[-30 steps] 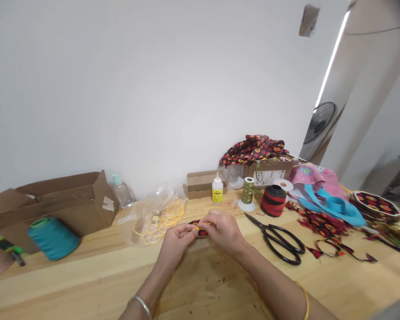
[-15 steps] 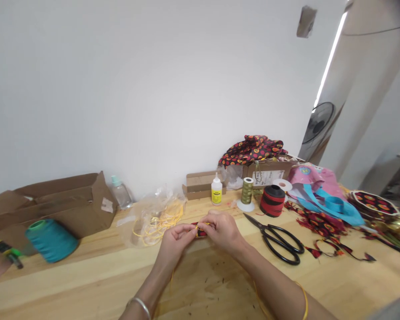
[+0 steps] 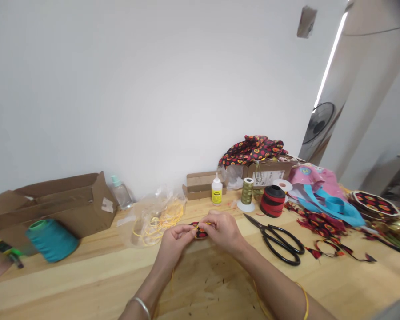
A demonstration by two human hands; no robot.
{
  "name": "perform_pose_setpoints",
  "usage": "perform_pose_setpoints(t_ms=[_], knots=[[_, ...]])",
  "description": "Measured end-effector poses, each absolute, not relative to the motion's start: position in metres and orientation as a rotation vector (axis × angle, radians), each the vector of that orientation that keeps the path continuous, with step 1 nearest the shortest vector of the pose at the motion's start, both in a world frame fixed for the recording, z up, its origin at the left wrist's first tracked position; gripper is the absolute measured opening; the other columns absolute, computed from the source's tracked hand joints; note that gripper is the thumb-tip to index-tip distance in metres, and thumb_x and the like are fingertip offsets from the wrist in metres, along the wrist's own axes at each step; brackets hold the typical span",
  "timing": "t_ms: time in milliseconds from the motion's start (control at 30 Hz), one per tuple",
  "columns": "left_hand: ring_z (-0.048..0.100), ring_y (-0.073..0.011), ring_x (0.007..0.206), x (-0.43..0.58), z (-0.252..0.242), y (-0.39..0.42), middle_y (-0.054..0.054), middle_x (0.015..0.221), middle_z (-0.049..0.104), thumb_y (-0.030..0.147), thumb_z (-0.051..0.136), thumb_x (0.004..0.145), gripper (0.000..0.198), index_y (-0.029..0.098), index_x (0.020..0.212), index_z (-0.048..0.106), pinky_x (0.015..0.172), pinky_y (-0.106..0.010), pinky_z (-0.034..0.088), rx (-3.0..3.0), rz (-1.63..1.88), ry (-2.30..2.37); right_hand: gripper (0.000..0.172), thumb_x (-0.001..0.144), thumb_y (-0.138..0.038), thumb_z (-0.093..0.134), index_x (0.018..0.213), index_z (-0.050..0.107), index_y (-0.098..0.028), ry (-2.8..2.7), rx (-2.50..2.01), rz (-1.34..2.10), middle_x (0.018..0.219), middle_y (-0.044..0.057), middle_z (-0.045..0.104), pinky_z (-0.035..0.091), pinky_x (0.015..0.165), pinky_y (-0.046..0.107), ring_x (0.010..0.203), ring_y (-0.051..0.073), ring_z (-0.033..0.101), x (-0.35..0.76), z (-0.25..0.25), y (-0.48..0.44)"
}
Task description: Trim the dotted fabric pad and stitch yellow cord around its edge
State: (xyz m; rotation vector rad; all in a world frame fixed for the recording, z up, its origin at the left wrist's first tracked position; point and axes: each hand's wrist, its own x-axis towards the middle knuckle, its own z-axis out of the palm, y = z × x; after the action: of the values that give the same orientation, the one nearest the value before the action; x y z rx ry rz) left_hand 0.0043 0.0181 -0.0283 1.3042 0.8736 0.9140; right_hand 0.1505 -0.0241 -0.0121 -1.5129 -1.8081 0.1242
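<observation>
Both hands meet near the middle of the wooden table. My left hand (image 3: pixel 178 240) pinches a thin yellow cord at the left side of a small dark red and black patterned piece (image 3: pixel 200 232). From the right, my right hand (image 3: pixel 222 229) pinches the same cord, its fingers closed over the piece's right part. Lengths of yellow cord hang below both wrists, and one loops round the right forearm. Fingers hide much of the piece. Black-handled scissors (image 3: pixel 280 240) lie right of my right hand; a bag with yellow cord (image 3: pixel 163 218) lies left of my left hand.
A glue bottle (image 3: pixel 216 190), a green thread spool (image 3: pixel 247 192) and a red-black spool (image 3: pixel 272 201) stand behind the hands. At left are a teal cone (image 3: pixel 52 241) and a cardboard box (image 3: pixel 70 204). Fabric scraps (image 3: pixel 320 222) lie at right.
More of the patterned piece shows between and left of the fingers, and it appears turned slightly. Both hands have hardly moved and still pinch the cord.
</observation>
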Motion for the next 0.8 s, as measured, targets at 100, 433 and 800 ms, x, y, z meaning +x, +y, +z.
perform_pose_setpoints(t_ms=[100,433,800], knots=[[0.037,-0.0041,0.033,0.0049,-0.0253,0.0148,0.004,0.038,0.053,0.029,0.069,0.056,0.02,0.011,0.064,0.065,0.035,-0.015,0.025,1.243,0.928,0.871,0.017,0.077,-0.023,0.051,0.072,0.067,-0.021,-1.808,-1.506,0.138,0.057,-0.001,0.055,0.032,0.05,0.018,0.053,0.009,0.048,0.1512,-0.0128,-0.0231],[0.04,-0.008,0.037,0.0067,-0.0199,0.0114,0.004,0.035,0.049,0.034,0.069,0.052,0.022,0.012,0.056,0.066,0.038,-0.018,0.025,1.277,0.934,0.918,0.017,0.078,-0.023,0.051,0.073,0.067,-0.021,-1.82,-1.473,0.138,0.06,-0.001,0.057,0.032,0.051,0.018,0.055,0.01,0.049,0.1505,-0.0152,-0.0225],[0.03,-0.005,0.03,0.0069,-0.0203,0.0114,0.009,0.027,0.037,0.038,0.067,0.056,0.025,0.012,0.056,0.065,0.034,-0.017,0.02,1.309,0.902,0.933,0.018,0.077,-0.023,0.051,0.071,0.067,-0.02,-1.756,-1.513,0.137,0.061,0.0,0.059,0.033,0.051,0.019,0.056,0.01,0.05,0.152,-0.0136,-0.0234]])
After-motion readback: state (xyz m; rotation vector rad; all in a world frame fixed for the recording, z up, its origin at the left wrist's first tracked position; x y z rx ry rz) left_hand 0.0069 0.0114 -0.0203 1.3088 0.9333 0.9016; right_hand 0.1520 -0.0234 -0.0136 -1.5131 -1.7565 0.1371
